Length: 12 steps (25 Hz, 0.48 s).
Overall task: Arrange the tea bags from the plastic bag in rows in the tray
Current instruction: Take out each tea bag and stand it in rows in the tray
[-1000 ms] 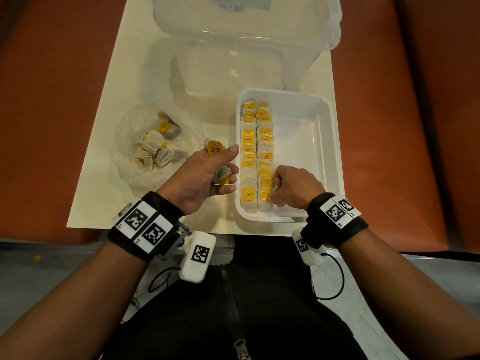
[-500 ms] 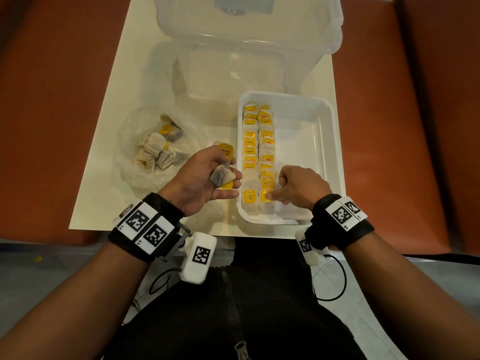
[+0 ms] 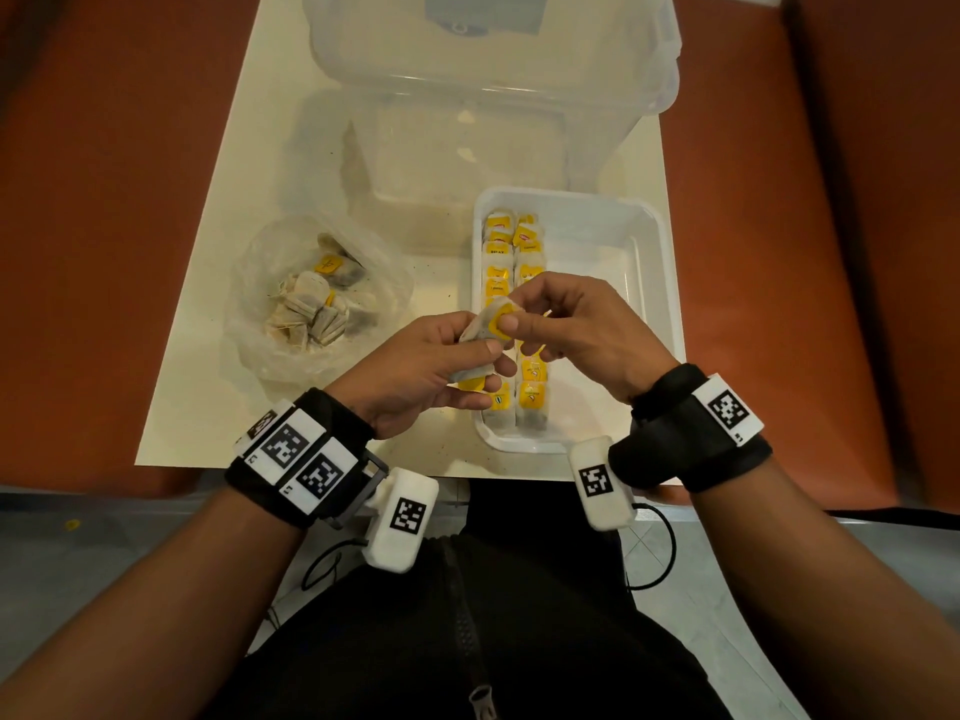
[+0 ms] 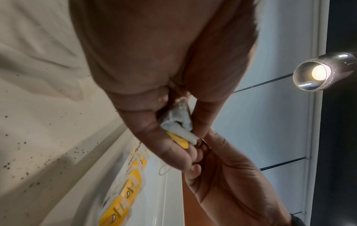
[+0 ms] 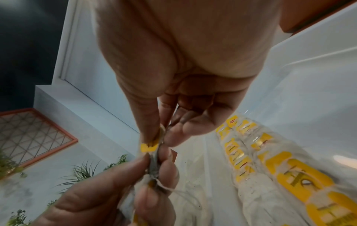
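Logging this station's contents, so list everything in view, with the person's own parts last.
White plastic tray: one, on the table, right.
Yellow-tagged tea bags in rows: two rows, along the tray's left side.
Clear plastic bag of loose tea bags: one, left of tray.
Clear plastic storage bin: one, behind tray.
Cream table: one.
Held tea bags: a few, yellow-tagged, between both hands.
Left hand: grips them.
Right hand: pinches the top one.
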Tool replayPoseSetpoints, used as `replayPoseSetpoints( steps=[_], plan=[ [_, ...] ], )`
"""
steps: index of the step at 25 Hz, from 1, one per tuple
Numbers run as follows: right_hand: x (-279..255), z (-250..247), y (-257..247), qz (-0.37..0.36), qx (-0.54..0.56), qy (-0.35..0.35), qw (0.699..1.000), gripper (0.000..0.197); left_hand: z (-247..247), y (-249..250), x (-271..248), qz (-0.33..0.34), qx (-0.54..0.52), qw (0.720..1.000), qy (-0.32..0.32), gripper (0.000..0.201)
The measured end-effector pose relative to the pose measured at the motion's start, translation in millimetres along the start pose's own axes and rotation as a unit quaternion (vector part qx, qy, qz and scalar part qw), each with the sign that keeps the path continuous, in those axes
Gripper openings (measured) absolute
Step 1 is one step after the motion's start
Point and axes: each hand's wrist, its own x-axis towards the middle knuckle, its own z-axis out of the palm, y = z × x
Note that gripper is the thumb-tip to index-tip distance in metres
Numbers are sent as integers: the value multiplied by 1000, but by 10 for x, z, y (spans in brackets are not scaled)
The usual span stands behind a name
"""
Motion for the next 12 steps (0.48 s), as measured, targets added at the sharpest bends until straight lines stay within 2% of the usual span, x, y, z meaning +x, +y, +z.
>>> replayPoseSetpoints(
  steps=[4,9,12],
  plan=[
    [26,-41,13,21,54,20,998,9,-39,7,-2,-10,11,1000,14,28],
    [15,-62,0,22,42,14,999,8,-69,-2,17,3,8,1000,28,34],
    [14,-59,-2,28,45,21,998,8,-66,11,30,20,22,999,40,19]
  ],
)
